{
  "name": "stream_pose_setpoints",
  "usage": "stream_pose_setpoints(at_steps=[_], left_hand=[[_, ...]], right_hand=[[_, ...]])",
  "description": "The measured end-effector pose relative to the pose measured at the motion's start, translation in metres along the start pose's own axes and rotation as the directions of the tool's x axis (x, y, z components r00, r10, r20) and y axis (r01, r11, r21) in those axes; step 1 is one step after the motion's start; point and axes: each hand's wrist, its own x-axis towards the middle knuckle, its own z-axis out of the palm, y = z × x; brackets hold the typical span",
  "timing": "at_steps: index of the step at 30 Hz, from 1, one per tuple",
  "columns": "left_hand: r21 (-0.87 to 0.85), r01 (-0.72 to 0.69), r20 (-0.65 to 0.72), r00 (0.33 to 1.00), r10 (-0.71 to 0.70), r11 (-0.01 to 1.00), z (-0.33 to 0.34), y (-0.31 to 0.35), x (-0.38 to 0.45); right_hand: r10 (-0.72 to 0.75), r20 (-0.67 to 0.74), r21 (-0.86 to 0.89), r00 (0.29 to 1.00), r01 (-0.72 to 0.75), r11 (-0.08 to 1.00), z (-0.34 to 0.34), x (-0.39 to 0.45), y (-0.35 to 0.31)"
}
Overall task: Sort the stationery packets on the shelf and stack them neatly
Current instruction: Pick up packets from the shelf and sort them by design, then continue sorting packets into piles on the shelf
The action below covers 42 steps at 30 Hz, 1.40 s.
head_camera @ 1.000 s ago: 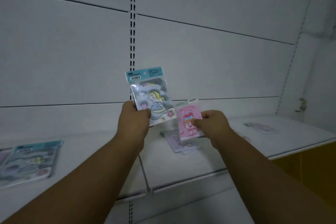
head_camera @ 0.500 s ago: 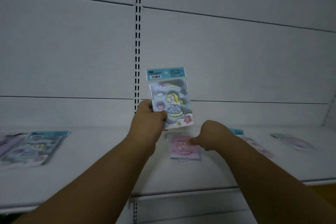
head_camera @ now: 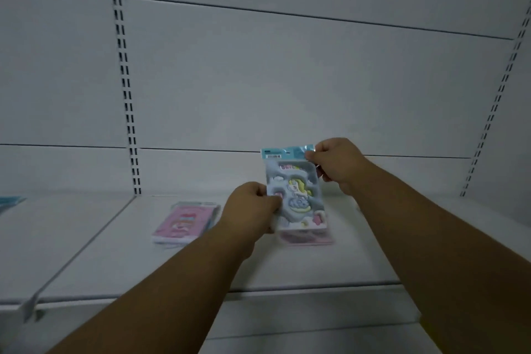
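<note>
Evidently the step in hand is the handling of one blue unicorn packet (head_camera: 296, 195), held upright above the shelf (head_camera: 201, 270) by both hands. The left hand (head_camera: 253, 210) has its fingers curled shut on the packet's lower left edge; the right hand (head_camera: 337, 165) pinches the teal header strip at the upper right corner, thumb and fingers closed on it. Directly beneath the held packet lies a pinkish packet (head_camera: 306, 238), flat on the shelf and mostly hidden (its print is too blurred to read). To the left, well apart, a pink packet stack (head_camera: 184, 221) lies flat, its edges roughly squared. At the far left edge of the view a teal-edged packet (head_camera: 10, 201) just shows.

The blue packet appears not to match the pink one below it, so the next move probably calls for choosing its proper pile, then laying it flat with edges aligned. The glossy wrapper may slide when released.

The shelf is pale and plain, backed by grey-white panels (head_camera: 287, 80) with slotted uprights (head_camera: 126, 89) at left and right. The light is dim.
</note>
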Motion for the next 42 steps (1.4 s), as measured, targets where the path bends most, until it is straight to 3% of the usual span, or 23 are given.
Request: stream_pose_setpoints(at_steps=[4, 7, 11, 15, 20, 25, 28, 32, 36, 42], left_hand=[[0.461, 0.003, -0.025, 1.0, 0.01, 0.887, 0.023, -0.004, 0.019], [0.66, 0.013, -0.047, 0.999, 0.023, 0.751, 0.029, -0.011, 0.03], [0.742, 0.05, -0.089, 0.996, 0.024, 0.668, 0.031, -0.022, 0.036], [0.767, 0.041, -0.146, 0.983, 0.112, 0.64, 0.026, -0.023, 0.031], [0.794, -0.067, -0.135, 0.949, 0.284, 0.604, -0.01, -0.008, 0.011], [0.829, -0.08, -0.172, 0.905, 0.388, 0.554, -0.113, 0.002, -0.031], [0.876, -0.005, -0.226, 0.879, 0.42, 0.482, -0.203, -0.005, -0.067], [0.906, 0.156, -0.304, 0.886, 0.35, 0.394, -0.336, -0.026, -0.125], [0.895, 0.29, -0.39, 0.878, 0.277, 0.339, -0.447, -0.042, -0.171], [0.878, 0.338, -0.425, 0.877, 0.226, 0.34, -0.554, -0.057, -0.18]], right_hand=[[0.08, 0.141, -0.306, 0.987, -0.034, 0.952, 0.002, 0.019, 0.036], [0.086, 0.163, -0.426, 0.983, -0.009, 0.905, 0.014, 0.028, 0.058], [-0.012, 0.139, -0.522, 0.99, 0.083, 0.849, 0.023, 0.031, 0.073], [-0.112, 0.043, -0.464, 0.993, 0.119, 0.878, 0.025, 0.024, 0.073], [-0.316, 0.032, -0.329, 0.948, 0.308, 0.892, 0.042, -0.002, 0.013], [-0.589, 0.107, -0.272, 0.801, 0.593, 0.758, 0.106, -0.055, -0.088], [-0.681, 0.166, -0.236, 0.713, 0.7, 0.674, 0.164, -0.097, -0.149], [-0.728, 0.256, -0.219, 0.636, 0.772, 0.597, 0.256, -0.157, -0.223], [-0.733, 0.331, -0.209, 0.594, 0.804, 0.557, 0.34, -0.206, -0.284], [-0.654, 0.414, -0.214, 0.633, 0.766, 0.606, 0.432, -0.23, -0.327]])
